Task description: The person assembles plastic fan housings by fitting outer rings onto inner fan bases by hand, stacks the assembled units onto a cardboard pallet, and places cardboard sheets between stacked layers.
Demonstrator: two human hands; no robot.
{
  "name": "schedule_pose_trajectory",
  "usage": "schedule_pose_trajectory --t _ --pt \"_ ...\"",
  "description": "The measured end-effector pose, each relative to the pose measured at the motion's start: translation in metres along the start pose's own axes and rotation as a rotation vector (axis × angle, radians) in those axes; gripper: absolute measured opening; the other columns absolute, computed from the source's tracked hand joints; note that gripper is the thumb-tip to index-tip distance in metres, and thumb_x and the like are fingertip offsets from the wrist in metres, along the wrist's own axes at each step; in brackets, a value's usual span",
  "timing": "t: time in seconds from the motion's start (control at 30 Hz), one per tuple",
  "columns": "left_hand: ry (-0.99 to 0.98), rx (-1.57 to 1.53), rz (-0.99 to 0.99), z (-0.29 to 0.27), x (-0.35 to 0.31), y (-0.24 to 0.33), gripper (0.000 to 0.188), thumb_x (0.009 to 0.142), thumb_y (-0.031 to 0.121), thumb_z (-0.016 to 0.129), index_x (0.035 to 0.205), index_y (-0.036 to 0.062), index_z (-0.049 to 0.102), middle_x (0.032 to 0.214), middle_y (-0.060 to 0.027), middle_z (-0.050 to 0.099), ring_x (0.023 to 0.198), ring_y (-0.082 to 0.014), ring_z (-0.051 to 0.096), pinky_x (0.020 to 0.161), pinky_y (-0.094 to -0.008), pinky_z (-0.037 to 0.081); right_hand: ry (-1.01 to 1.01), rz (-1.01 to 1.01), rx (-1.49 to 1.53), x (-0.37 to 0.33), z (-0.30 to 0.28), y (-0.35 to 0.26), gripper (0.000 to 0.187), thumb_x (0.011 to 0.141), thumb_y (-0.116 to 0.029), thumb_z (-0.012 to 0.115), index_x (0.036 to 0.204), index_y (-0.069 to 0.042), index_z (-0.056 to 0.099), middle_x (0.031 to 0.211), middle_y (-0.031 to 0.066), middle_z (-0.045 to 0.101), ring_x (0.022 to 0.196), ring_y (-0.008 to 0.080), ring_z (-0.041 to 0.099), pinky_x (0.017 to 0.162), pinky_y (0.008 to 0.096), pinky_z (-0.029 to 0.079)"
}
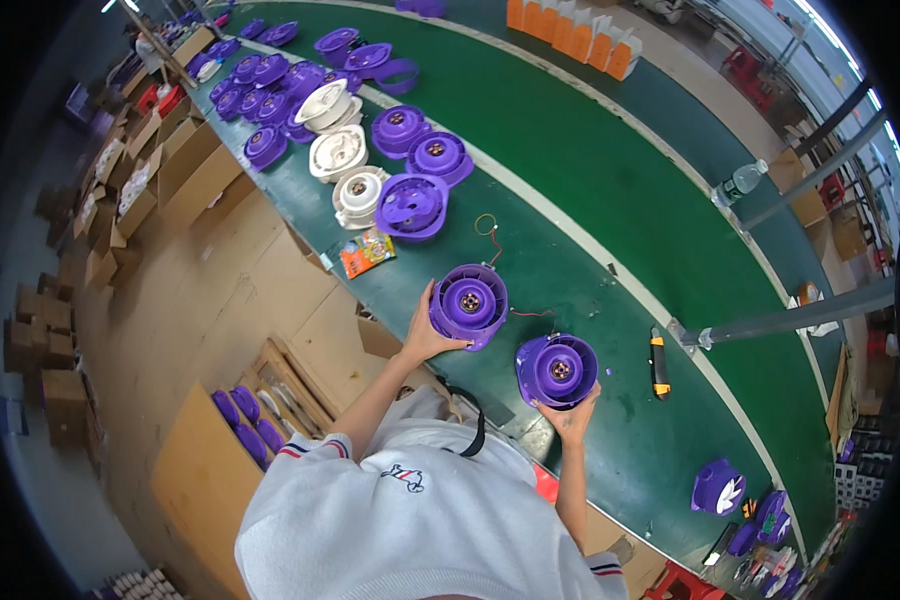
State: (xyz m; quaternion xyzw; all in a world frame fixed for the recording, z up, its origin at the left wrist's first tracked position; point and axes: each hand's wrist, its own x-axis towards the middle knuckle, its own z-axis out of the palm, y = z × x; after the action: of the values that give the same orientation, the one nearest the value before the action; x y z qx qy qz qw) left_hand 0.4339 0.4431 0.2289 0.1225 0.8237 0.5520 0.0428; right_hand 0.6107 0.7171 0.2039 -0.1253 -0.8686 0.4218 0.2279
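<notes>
My left hand (pixel 429 330) is closed on the left rim of a round purple fan housing (pixel 470 305), thumb along its lower edge. My right hand (pixel 573 414) grips the lower right edge of a second purple housing (pixel 558 371), to the right and nearer me. Both housings face up, each with a ring of vanes and a dark hub with brass-coloured spots in the middle. A thin red wire (pixel 533 313) runs from the left housing toward the right one. Another wire (pixel 496 242) with a yellowish loop lies beyond the left housing.
Several purple and white housings (pixel 410 207) crowd the bench's far left, beside an orange-green packet (pixel 366 254). A yellow-black utility knife (pixel 659 363) lies right of my hands. Beyond runs a green conveyor belt (pixel 570 170) with a bottle (pixel 739 184) beside it. Cardboard boxes (pixel 198 180) line the left floor.
</notes>
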Motion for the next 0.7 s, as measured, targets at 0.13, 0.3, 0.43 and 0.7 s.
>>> schedule_pose_trajectory --t 0.13,0.3,0.43,0.7 --pt "0.036 0.134 -0.012 -0.024 -0.03 -0.011 0.126 0.039 0.047 0.082 0.133 0.0001 0.012 0.125 -0.0209 0.04 0.119 -0.0353 0.038 0.103 -0.0546 0.014 -0.048 -0.047 0.035 -0.023 0.011 -0.02 0.104 0.044 -0.041 0.084 0.122 0.002 0.028 0.115 0.0183 0.041 0.105 0.0321 0.044 0.09 0.0425 0.035" --pt "-0.009 0.302 0.044 -0.034 -0.07 -0.038 0.129 0.04 0.052 0.079 0.133 -0.0012 0.008 0.124 -0.0194 0.043 0.12 -0.0357 0.036 0.101 -0.0594 0.004 -0.114 -0.025 -0.035 -0.06 0.017 -0.043 0.106 0.045 -0.041 0.083 0.125 0.0 0.028 0.119 0.0181 0.037 0.11 0.0332 0.04 0.092 0.0429 0.032" --pt "-0.045 0.175 0.042 -0.036 -0.082 -0.034 0.128 0.042 0.049 0.08 0.133 -0.0033 0.007 0.127 -0.0215 0.039 0.12 -0.0378 0.035 0.101 -0.0524 0.017 -0.026 0.01 -0.078 -0.087 0.023 -0.042 0.108 0.045 -0.043 0.083 0.125 0.0 0.026 0.118 0.0191 0.038 0.109 0.0337 0.041 0.093 0.0433 0.033" --pt "-0.004 0.025 0.154 -0.032 -0.083 -0.05 0.132 0.044 0.046 0.081 0.134 -0.0037 -0.001 0.13 -0.0248 0.033 0.119 -0.0412 0.033 0.099 -0.048 0.027 0.101 0.085 -0.126 -0.114 0.028 -0.063 0.106 0.046 -0.03 0.085 0.127 0.002 0.024 0.117 0.0208 0.039 0.109 0.0351 0.039 0.094 0.0421 0.031"
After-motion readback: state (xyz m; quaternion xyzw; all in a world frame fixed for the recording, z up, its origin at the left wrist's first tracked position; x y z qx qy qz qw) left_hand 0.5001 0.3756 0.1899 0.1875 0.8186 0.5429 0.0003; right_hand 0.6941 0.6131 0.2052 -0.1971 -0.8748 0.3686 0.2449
